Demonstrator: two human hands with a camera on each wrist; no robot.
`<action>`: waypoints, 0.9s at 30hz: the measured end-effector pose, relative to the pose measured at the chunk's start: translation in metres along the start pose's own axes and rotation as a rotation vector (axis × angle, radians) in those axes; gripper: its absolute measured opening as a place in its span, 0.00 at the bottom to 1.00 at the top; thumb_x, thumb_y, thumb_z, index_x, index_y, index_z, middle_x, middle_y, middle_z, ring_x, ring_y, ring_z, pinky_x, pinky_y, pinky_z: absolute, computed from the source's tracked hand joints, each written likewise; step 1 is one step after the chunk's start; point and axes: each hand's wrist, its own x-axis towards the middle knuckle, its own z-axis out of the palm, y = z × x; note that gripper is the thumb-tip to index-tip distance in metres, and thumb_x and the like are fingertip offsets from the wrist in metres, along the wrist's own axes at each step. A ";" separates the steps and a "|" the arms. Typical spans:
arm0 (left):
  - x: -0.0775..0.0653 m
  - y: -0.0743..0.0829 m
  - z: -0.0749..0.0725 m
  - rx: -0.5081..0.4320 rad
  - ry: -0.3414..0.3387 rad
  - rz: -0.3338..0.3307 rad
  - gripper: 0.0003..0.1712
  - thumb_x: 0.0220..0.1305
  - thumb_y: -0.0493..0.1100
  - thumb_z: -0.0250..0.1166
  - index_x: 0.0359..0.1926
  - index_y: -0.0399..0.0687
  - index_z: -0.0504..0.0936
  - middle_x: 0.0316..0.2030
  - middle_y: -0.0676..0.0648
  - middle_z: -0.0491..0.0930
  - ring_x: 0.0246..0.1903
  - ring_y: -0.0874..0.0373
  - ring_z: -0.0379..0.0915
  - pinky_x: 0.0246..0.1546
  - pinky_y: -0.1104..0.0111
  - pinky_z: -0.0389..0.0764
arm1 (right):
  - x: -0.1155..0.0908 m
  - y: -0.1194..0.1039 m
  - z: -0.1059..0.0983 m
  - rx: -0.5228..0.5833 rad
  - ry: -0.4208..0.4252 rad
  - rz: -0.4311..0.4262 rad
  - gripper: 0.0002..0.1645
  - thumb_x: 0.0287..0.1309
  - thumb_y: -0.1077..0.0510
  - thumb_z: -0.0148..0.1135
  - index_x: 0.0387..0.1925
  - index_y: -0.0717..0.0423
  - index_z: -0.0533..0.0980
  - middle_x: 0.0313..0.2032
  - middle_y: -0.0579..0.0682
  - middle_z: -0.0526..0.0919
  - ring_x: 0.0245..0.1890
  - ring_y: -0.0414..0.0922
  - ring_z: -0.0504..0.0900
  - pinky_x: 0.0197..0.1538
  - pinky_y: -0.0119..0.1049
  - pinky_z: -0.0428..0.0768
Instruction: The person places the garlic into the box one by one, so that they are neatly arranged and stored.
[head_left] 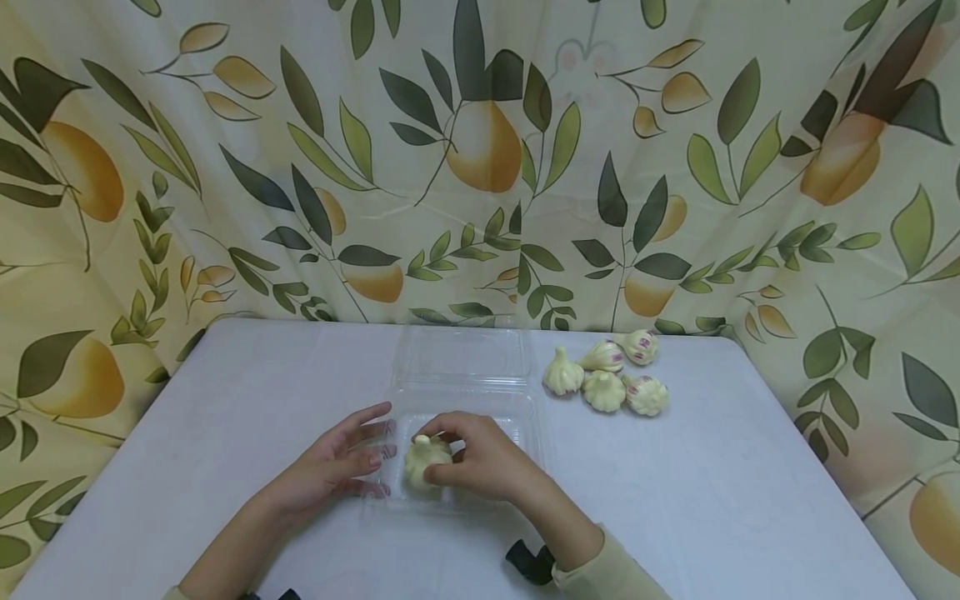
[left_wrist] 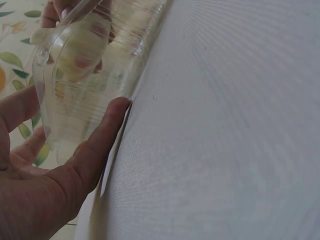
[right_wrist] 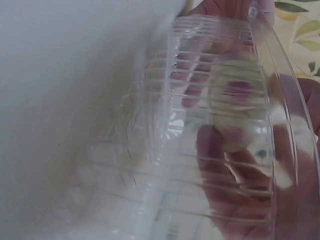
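A clear plastic clamshell container (head_left: pixel 534 433) lies on the table, its lid (head_left: pixel 461 354) folded back toward the far side. My right hand (head_left: pixel 483 458) reaches into the base and holds a garlic bulb (head_left: pixel 423 463) between thumb and fingers, at the left part of the container. Through the ribbed wall in the right wrist view, the bulb (right_wrist: pixel 237 100) shows purple patches. My left hand (head_left: pixel 330 467) is at the container's left side with fingers spread and fairly straight. In the left wrist view its fingertips rest along the container's wall (left_wrist: pixel 75 107).
Several more garlic bulbs (head_left: pixel 603 390) sit in a group right of the lid on the white-covered table (head_left: pixel 712 500). A patterned curtain (head_left: pixel 480 233) hangs behind the table. Black straps (head_left: pixel 529 562) show near the wrists at the front.
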 end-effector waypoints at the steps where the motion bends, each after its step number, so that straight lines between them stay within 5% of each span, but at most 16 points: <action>1: 0.000 0.000 0.000 -0.001 -0.001 0.001 0.42 0.72 0.35 0.57 0.79 0.53 0.47 0.76 0.37 0.47 0.70 0.41 0.58 0.52 0.47 0.80 | 0.000 0.000 0.001 -0.001 -0.001 -0.001 0.18 0.49 0.58 0.74 0.45 0.45 0.83 0.48 0.41 0.84 0.51 0.47 0.81 0.44 0.37 0.84; 27: 0.000 0.000 -0.001 0.040 0.019 -0.010 0.41 0.72 0.37 0.58 0.79 0.54 0.48 0.76 0.37 0.47 0.69 0.40 0.58 0.52 0.49 0.81 | 0.009 0.004 0.021 -0.027 -0.063 0.020 0.19 0.49 0.59 0.74 0.44 0.42 0.82 0.47 0.39 0.84 0.50 0.42 0.81 0.46 0.33 0.82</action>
